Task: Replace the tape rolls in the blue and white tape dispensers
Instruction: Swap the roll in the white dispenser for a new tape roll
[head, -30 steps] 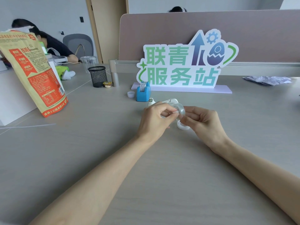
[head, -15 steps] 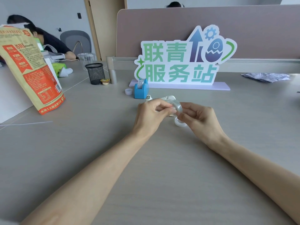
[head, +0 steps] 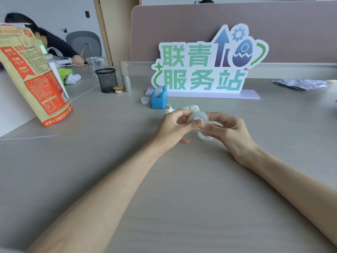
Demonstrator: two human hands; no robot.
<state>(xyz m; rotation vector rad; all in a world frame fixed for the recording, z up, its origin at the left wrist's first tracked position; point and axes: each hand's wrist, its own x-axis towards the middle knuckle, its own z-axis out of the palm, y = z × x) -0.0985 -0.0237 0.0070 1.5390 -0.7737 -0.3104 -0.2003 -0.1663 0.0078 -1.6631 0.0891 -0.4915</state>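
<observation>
A clear tape roll point(head: 198, 117) is held just above the table between both hands. My left hand point(head: 173, 127) pinches its near edge with thumb and forefinger, and my right hand point(head: 228, 130) grips its right side. Below my right fingers a second clear roll point(head: 204, 137) lies flat on the table. The white tape dispenser point(head: 182, 109) lies behind my hands, mostly hidden by them. The blue tape dispenser point(head: 159, 98) stands upright further back with a roll seated in it. A small pale ring point(head: 145, 100) sits to its left.
A green and white sign point(head: 206, 64) stands on a lilac base behind the dispensers. At the left are a tall orange and tan bag point(head: 32, 77), a black mesh cup point(head: 107, 80) and a grey post point(head: 125, 77). Crumpled paper point(head: 299, 84) lies at the far right. A person sits at the far left.
Both hands have stayed together on the clear roll, turning it slightly so its face shows more. The view has shifted a little.
</observation>
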